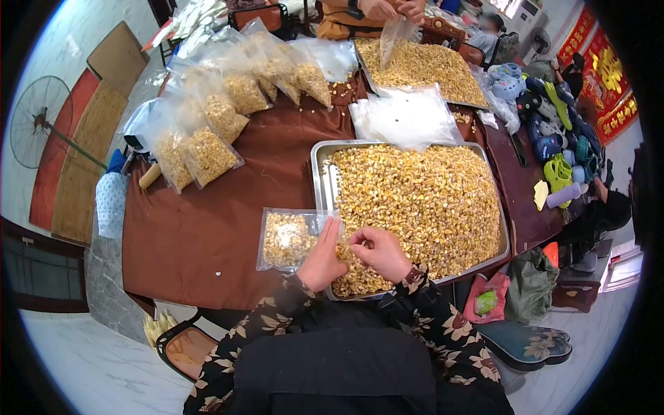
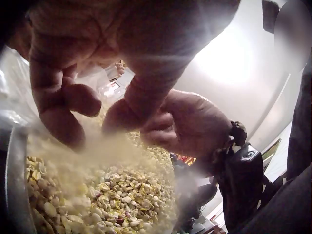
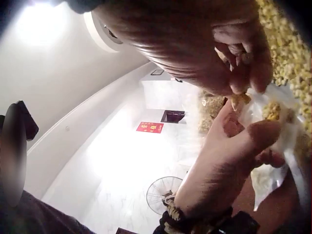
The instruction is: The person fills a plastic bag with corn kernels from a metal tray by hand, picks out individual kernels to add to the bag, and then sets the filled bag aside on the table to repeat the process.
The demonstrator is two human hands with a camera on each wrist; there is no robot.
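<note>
We were apparently sorting corn [image 1: 422,207], right hand [image 1: 384,256] pinching a likely kernel [image 3: 239,101], left hand [image 1: 323,259], thumb apart, beside the bag [image 1: 265,238], and next needed a neat release.

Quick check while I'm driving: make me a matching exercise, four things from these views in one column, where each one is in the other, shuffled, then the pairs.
Things:
1. Right hand
2. Partly filled bag
3. Stack of clear bags
4. Fan

Places:
A. Across the far rim of the near tray
B. At the left edge of the head view
C. Over the kernels, fingers curled
D. Lying on the brown cloth, beside the left hand

Pairs: 1-C, 2-D, 3-A, 4-B
</note>
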